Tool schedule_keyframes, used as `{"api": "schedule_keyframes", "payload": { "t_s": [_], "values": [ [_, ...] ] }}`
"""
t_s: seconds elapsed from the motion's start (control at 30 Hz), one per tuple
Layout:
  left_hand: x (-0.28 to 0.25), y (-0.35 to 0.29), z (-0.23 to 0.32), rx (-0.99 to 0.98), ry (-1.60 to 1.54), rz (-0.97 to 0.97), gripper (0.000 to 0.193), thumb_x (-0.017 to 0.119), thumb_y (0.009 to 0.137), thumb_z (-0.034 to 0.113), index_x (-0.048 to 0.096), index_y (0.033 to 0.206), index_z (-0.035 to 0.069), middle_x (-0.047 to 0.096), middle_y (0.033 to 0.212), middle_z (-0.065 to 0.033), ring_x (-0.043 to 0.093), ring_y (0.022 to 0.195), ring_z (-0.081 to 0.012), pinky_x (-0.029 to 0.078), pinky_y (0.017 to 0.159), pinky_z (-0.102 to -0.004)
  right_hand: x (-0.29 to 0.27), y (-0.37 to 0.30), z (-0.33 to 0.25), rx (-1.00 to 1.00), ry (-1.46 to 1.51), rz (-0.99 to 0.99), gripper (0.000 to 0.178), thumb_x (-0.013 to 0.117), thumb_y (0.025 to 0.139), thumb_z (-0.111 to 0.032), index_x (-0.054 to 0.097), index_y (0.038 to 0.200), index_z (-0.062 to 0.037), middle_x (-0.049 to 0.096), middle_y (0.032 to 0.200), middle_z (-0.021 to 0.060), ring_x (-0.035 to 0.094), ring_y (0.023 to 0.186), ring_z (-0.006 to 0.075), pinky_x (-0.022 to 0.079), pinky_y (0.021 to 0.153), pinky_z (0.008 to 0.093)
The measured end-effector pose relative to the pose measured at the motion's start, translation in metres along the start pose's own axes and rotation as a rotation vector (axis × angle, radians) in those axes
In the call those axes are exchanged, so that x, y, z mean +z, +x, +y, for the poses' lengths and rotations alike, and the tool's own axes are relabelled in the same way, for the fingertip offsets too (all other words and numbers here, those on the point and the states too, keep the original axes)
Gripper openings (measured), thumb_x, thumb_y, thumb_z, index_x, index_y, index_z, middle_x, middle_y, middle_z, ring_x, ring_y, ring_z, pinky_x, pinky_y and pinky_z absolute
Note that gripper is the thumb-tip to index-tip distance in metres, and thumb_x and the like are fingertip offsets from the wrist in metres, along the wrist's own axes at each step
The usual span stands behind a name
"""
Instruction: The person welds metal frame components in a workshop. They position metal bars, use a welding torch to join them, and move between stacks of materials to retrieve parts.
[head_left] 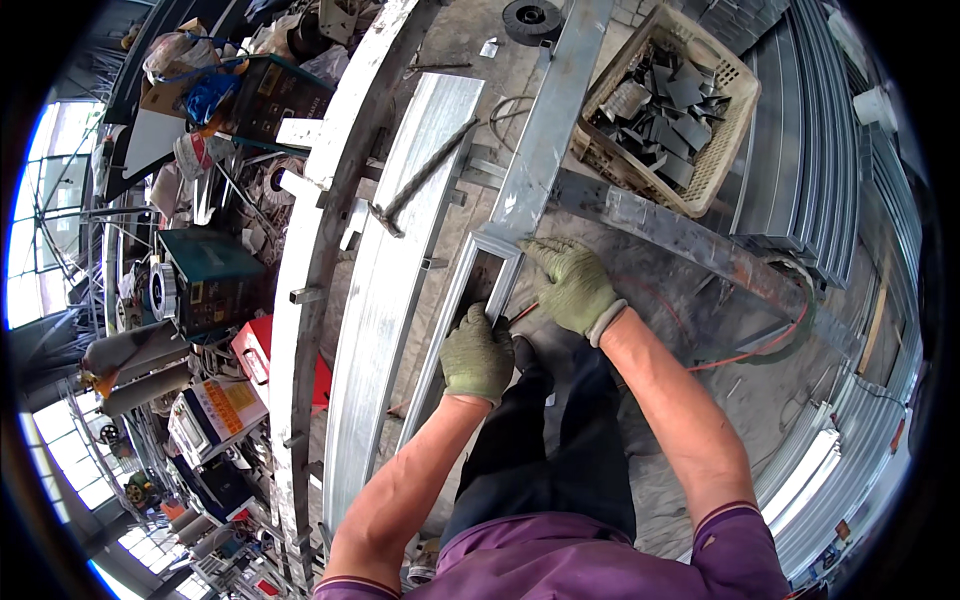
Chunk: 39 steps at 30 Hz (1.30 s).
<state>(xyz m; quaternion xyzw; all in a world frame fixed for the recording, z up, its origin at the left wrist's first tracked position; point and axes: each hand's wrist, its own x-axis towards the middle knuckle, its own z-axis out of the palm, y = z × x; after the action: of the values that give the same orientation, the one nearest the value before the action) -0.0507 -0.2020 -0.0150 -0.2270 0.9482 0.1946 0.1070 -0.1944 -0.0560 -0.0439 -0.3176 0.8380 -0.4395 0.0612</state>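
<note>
Both my hands wear green-grey work gloves. A narrow silvery metal frame (461,274) with a mitred end lies lengthwise before me, its far end against a flat metal bar (527,180). My left hand (478,358) is closed over the frame's side, with the fingertips in its opening. Beside those fingers a thin red-and-black stick-like thing (522,314) pokes out; whether the hand holds it I cannot tell. At the frame's far right corner, my right hand (575,285) has its fingers closed on the edge, the thumb hidden. A hammer (422,182) lies left of the frame on a wide metal profile (385,290).
A cream plastic crate (735,105) of dark metal plates stands far right, near stacked metal profiles (800,150). A rusty crossbeam (680,232) and red hose (765,347) lie right. Welding-type machines (205,275) and a red case (258,350) crowd the left, behind a long pale beam (305,260).
</note>
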Motion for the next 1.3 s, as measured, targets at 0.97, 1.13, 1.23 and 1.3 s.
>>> {"api": "schedule_keyframes", "payload": {
  "t_s": [0.97, 1.13, 1.23, 1.3],
  "values": [
    [-0.021, 0.029, 0.020, 0.215, 0.000, -0.114, 0.087, 0.063, 0.097, 0.019, 0.020, 0.172, 0.010, 0.065, 0.116, -0.0189, 0.071, 0.097, -0.0341, 0.061, 0.079, -0.0466, -0.019, 0.018, -0.018, 0.209, 0.063, -0.201, 0.036, 0.062, 0.089, -0.001, 0.077, 0.122, 0.0020, 0.076, 0.117, 0.0256, 0.075, 0.109, 0.0392, 0.059, 0.097, 0.0440],
    [-0.015, 0.029, 0.021, 0.199, 0.044, -0.140, 0.083, 0.059, 0.099, 0.020, 0.020, 0.172, 0.011, 0.066, 0.115, -0.0175, 0.072, 0.095, -0.0302, 0.062, 0.078, -0.0444, -0.022, 0.022, -0.021, 0.148, 0.026, -0.204, 0.035, 0.062, 0.088, 0.002, 0.077, 0.120, 0.0040, 0.077, 0.114, 0.0253, 0.076, 0.106, 0.0377, 0.060, 0.095, 0.0427],
    [-0.013, 0.028, 0.023, 0.214, 0.080, -0.076, 0.083, 0.058, 0.100, 0.019, 0.019, 0.172, 0.009, 0.067, 0.111, -0.0154, 0.072, 0.091, -0.0273, 0.063, 0.076, -0.0422, -0.026, 0.027, -0.024, 0.152, 0.024, -0.226, 0.035, 0.061, 0.089, 0.002, 0.077, 0.120, 0.0043, 0.077, 0.116, 0.0256, 0.076, 0.106, 0.0383, 0.060, 0.094, 0.0420],
    [-0.009, 0.024, 0.023, 0.235, 0.093, -0.009, 0.082, 0.058, 0.101, 0.020, 0.020, 0.172, 0.009, 0.067, 0.109, -0.0143, 0.072, 0.091, -0.0270, 0.062, 0.075, -0.0415, -0.029, 0.024, -0.026, 0.179, 0.033, -0.225, 0.034, 0.062, 0.090, 0.001, 0.076, 0.121, 0.0044, 0.077, 0.116, 0.0253, 0.077, 0.106, 0.0363, 0.060, 0.094, 0.0408]
  ]
}}
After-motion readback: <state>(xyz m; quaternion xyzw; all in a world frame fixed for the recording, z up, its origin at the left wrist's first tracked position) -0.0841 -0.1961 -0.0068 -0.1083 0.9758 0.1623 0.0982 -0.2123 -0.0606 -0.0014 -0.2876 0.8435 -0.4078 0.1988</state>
